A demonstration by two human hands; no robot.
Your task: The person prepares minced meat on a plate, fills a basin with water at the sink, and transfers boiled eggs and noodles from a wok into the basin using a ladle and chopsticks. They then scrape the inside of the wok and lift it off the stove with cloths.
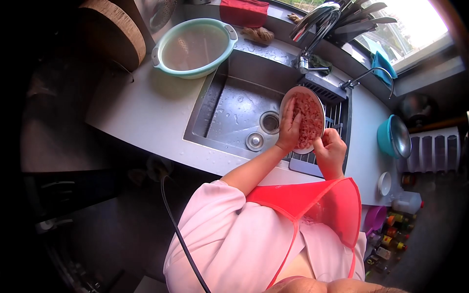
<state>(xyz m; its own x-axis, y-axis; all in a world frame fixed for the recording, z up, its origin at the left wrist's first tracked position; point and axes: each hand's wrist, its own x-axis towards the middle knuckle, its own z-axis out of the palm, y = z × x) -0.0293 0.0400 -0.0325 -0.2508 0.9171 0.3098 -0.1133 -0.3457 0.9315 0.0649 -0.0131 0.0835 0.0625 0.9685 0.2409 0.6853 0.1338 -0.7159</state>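
A white bowl [282, 104] of diced raw meat [309, 117] is tilted over the right side of the steel sink, near the drain. My left hand [290, 128] lies against the meat at the bowl's left side, fingers stretched out and close together. At the lower right of the bowl, my right hand [330, 150] pinches the rim between thumb and curled fingers. The bowl's underside is hidden.
The sink [239, 105] has a rack [334, 115] at its right and a faucet [305, 61] behind. A pale green basin [195, 72] of cloudy liquid stands on the left counter. Knives [359, 24] stand by the window. A teal bowl [386, 136] sits at right.
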